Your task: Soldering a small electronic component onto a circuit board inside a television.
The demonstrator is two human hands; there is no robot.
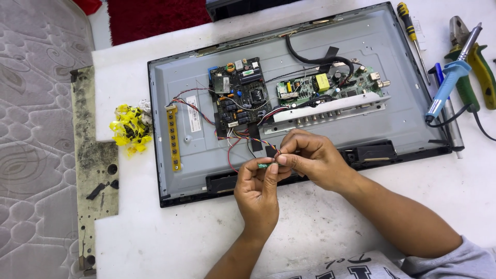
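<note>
While the opened flat-screen chassis [310, 93] lies face down on the white tabletop [361, 206], both hands meet at its lower edge: the left hand [257, 188] pinches a small green part [263, 166], and the right hand [312, 155] closes its fingertips on the twisted wire bundle [253, 138] coming from the dark circuit board [240, 93]. Joining them seems the step underway; steady, fine alignment looks needed. A soldering iron [448, 85] and pliers [478, 57] lie to the right, a quilted mattress [36, 129] to the left.

Beyond the fingers [279, 161] lie two circuit boards, one dark [240, 93] and one green [330, 85]. Right of the fingers: one screwdriver [411, 31], one blue soldering iron [449, 82], one pair of pliers [473, 57].
</note>
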